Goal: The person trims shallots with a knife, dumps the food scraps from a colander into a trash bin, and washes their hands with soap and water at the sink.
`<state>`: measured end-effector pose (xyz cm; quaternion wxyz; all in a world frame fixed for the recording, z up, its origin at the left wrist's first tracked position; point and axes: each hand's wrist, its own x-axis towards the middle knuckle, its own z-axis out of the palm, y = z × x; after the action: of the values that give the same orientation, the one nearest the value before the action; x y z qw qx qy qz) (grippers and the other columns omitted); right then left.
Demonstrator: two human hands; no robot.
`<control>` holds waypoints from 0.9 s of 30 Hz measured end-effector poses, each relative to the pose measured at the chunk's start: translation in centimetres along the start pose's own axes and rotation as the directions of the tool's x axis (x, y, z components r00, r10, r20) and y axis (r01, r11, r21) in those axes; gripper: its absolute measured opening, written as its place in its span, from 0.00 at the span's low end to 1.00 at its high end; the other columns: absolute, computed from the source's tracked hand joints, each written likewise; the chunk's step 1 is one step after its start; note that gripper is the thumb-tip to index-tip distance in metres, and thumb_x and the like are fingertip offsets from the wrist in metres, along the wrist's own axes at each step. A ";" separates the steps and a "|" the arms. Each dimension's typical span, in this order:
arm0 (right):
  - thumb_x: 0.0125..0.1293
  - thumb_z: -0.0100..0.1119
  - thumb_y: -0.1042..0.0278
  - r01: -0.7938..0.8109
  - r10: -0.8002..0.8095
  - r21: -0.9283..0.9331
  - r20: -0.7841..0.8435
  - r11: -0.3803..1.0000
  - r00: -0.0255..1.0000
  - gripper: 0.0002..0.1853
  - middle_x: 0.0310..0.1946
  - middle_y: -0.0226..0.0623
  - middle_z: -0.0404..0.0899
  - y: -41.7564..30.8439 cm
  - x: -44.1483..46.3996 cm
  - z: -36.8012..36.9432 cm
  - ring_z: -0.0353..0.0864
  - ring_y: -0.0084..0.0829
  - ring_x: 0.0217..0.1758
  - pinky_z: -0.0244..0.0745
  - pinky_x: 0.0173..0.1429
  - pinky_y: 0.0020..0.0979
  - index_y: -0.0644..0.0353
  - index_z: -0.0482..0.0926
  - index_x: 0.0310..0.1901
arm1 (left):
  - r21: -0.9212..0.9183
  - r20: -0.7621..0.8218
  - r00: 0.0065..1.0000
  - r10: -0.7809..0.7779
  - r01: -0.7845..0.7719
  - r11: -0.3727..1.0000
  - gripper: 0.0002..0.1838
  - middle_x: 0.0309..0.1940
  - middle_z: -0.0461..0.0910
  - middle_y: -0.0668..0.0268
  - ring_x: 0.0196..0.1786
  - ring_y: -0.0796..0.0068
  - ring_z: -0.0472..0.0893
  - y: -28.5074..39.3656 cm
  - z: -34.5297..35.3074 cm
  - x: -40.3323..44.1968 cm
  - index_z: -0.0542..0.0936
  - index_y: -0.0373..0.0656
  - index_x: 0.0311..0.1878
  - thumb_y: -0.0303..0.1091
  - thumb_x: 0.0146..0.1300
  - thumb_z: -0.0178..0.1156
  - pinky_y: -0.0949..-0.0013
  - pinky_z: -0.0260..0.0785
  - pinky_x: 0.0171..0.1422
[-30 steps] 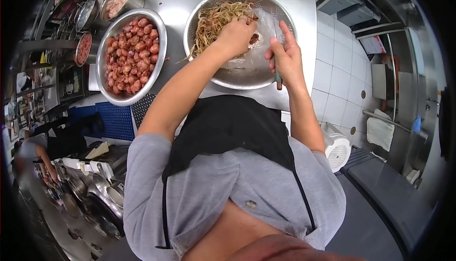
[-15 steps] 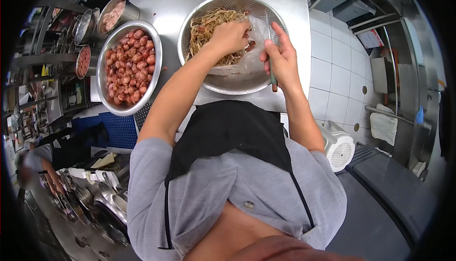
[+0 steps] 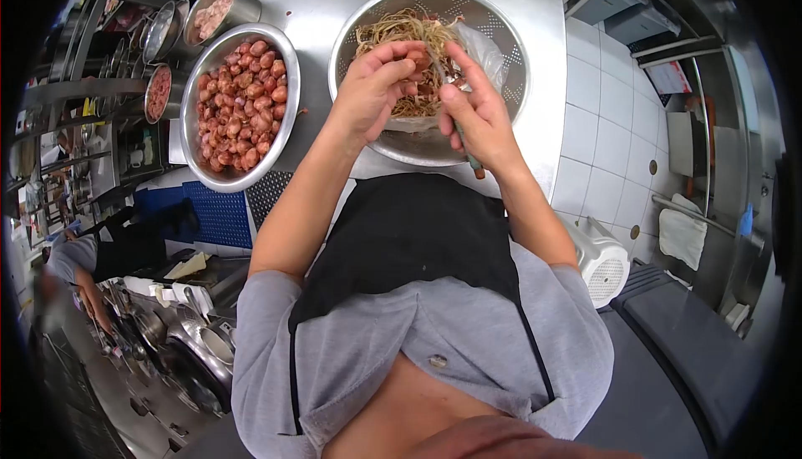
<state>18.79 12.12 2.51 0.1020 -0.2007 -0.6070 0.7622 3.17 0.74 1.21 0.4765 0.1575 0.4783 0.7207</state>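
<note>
My left hand (image 3: pixel 378 90) pinches a reddish-brown shallot (image 3: pixel 421 60) above a large perforated steel colander (image 3: pixel 516 100). Its fingers partly cover the shallot. In my right hand (image 3: pixel 486 123) is a small knife, closed on its green-and-brown handle (image 3: pixel 475 167); the thin blade points up toward the shallot, and whether it touches cannot be made out. Below both hands, the colander holds dry, stringy shallot tops (image 3: pixel 393 31) and a clear plastic bag (image 3: pixel 484 51) with brownish scraps. Left of it, a steel bowl (image 3: pixel 294 83) is heaped with reddish shallots (image 3: pixel 242 104).
The colander and bowl stand on a steel table (image 3: pixel 547 33). Metal pots (image 3: pixel 242 6) with pale and pinkish contents stand beyond the bowl. A white stool (image 3: pixel 603 267) is by my right elbow, and another person (image 3: pixel 75 258) is at far left.
My left hand has risen from the heap in the colander and now holds a shallot near the knife. The right hand has tipped the knife toward it. The view has shifted slightly.
</note>
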 end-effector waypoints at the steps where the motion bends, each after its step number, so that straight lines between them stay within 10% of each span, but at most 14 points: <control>1: 0.75 0.52 0.58 -0.005 0.006 -0.022 0.028 1.000 1.000 0.32 0.19 0.26 0.73 0.2 0.3 0.1 0.68 0.15 0.17 0.63 0.21 0.18 0.53 0.55 0.76 | -0.034 -0.016 1.000 0.016 -0.017 0.999 0.15 0.47 0.81 0.66 0.46 0.78 0.79 -0.1 0.4 -0.3 0.77 0.36 0.57 0.28 0.69 0.56 0.73 0.72 0.50; 23: 0.75 0.53 0.56 -0.001 -0.001 -0.017 -0.118 1.000 0.993 0.18 0.20 0.27 0.71 1.7 2.5 0.1 0.67 0.17 0.16 0.61 0.19 0.21 0.56 0.65 0.58 | -0.219 -0.082 0.993 -0.081 0.061 0.974 0.07 0.37 0.84 0.61 0.35 0.77 0.82 0.5 1.1 -3.2 0.78 0.35 0.46 0.24 0.66 0.60 0.76 0.77 0.40; 27: 0.73 0.55 0.54 -0.020 0.012 -0.082 -0.094 0.996 0.996 0.21 0.19 0.28 0.73 0.6 2.4 -1.9 0.67 0.16 0.14 0.58 0.16 0.19 0.53 0.66 0.61 | 0.154 -0.292 0.890 0.349 -0.316 0.936 0.11 0.39 0.84 0.59 0.34 0.76 0.82 4.6 -3.1 -5.3 0.78 0.36 0.48 0.22 0.62 0.63 0.76 0.77 0.37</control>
<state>17.49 14.67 1.13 0.1158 -0.2448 -0.6309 0.7271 1.23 -5.83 4.74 0.2547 0.1442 0.5505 0.7819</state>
